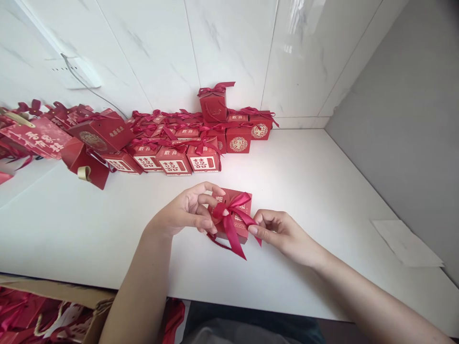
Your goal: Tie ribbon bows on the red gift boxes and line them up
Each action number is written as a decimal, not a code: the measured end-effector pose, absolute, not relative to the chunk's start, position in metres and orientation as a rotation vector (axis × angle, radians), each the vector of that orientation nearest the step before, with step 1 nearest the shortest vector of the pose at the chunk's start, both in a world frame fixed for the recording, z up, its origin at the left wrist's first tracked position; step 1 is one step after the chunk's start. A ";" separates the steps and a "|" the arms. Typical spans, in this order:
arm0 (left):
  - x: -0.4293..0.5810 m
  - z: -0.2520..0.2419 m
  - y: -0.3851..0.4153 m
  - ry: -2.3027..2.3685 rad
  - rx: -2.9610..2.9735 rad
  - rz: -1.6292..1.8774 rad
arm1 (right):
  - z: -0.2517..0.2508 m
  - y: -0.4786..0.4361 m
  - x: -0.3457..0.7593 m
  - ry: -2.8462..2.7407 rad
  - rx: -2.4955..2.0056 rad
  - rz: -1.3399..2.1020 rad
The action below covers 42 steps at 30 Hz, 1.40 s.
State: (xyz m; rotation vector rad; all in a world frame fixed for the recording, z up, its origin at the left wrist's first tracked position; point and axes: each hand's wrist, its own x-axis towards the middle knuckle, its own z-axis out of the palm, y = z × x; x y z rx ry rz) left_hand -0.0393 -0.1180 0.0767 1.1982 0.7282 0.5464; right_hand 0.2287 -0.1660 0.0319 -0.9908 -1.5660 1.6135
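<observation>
A small red gift box (245,203) lies on the white table in front of me, with a dark red ribbon bow (231,229) on top. My left hand (197,210) is at the box's left side, its fingers curled round the left loop of the bow, a fingertip near the knot. My right hand (274,229) pinches a ribbon tail at the box's right edge between thumb and finger. A thin dark red cord hangs out at the lower left of the box.
Rows of red boxes with bows (174,160) stand against the tiled wall. Red bags and tags (39,136) pile up at the left. A cardboard box (57,289) of red items is at the lower left. White paper (407,242) lies at the right.
</observation>
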 end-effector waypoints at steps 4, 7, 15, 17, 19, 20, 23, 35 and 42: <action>-0.036 0.078 -0.119 0.807 1.279 0.530 | 0.035 -0.169 0.228 -1.592 -0.896 1.709; -0.033 0.077 -0.119 0.876 1.306 0.529 | 0.036 -0.171 0.228 -1.631 -0.813 1.774; -0.027 0.072 -0.116 0.760 1.264 0.662 | 0.045 -0.169 0.242 -1.967 -0.701 1.912; -0.027 0.073 -0.116 0.800 1.265 0.653 | 0.047 -0.166 0.247 -1.999 -0.728 1.890; -0.028 0.074 -0.116 0.828 1.270 0.633 | 0.048 -0.164 0.250 -1.928 -0.797 1.777; -0.028 0.074 -0.116 0.844 1.275 0.616 | 0.049 -0.162 0.250 -1.858 -0.846 1.683; -0.029 0.075 -0.116 0.903 1.311 0.566 | 0.048 -0.160 0.249 -1.605 -1.003 1.349; -0.026 0.079 -0.118 0.930 1.418 0.497 | 0.034 -0.177 0.226 -1.588 -0.904 2.026; -0.021 0.071 -0.116 0.972 1.392 0.609 | 0.042 -0.171 0.238 -1.682 -0.802 2.080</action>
